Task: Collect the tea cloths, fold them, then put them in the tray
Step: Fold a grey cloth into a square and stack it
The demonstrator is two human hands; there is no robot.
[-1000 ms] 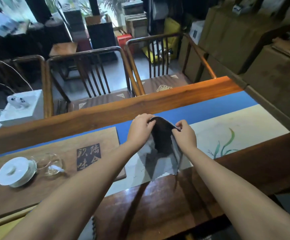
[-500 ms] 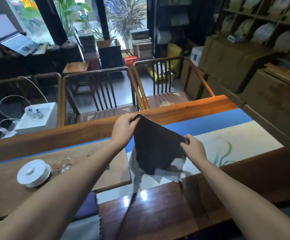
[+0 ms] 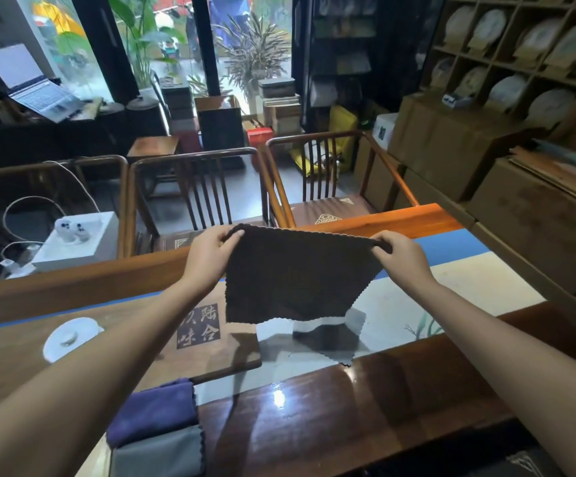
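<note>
A dark brown square tea cloth with a scalloped edge [image 3: 293, 277] hangs spread in the air above the far half of the wooden worktop [image 3: 331, 414]. The left hand [image 3: 207, 258] pinches its upper left corner with curled fingers, and the right hand [image 3: 402, 258] pinches its upper right corner likewise. At the near left edge of the worktop lie a folded purple cloth [image 3: 154, 413] and, touching it on the near side, a folded grey cloth [image 3: 162, 454]. A flat wooden tea board with carved characters [image 3: 211, 352] lies left of centre.
</note>
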